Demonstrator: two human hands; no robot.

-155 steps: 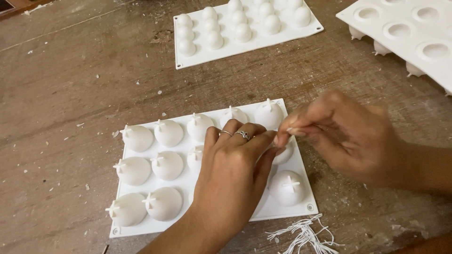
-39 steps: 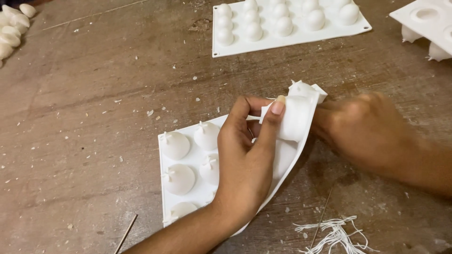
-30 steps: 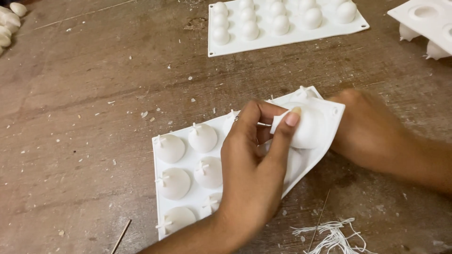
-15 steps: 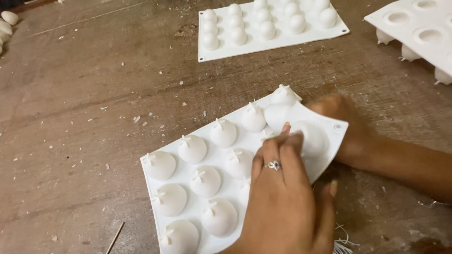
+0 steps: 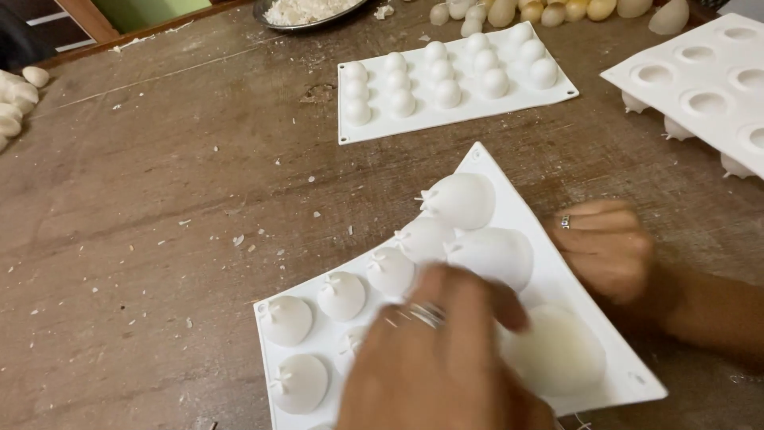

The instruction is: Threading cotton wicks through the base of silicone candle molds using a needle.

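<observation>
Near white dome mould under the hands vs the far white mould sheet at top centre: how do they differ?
The near white dome mould has larger bumps with small wick stubs poking from them; the far white mould sheet has smaller, smooth round bumps. The near one is covered by the left hand and gripped at its edge by the right hand; the far one lies untouched. The near one sits skewed, the far one nearly square. Both are white, bumps up, on the wooden table.

White domed silicone mould [image 5: 509, 199] lies upturned, tilted, on wood.

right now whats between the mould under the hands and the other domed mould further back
Between the near white mould and the far mould, the head view shows only bare brown tabletop with scattered white crumbs.
</observation>
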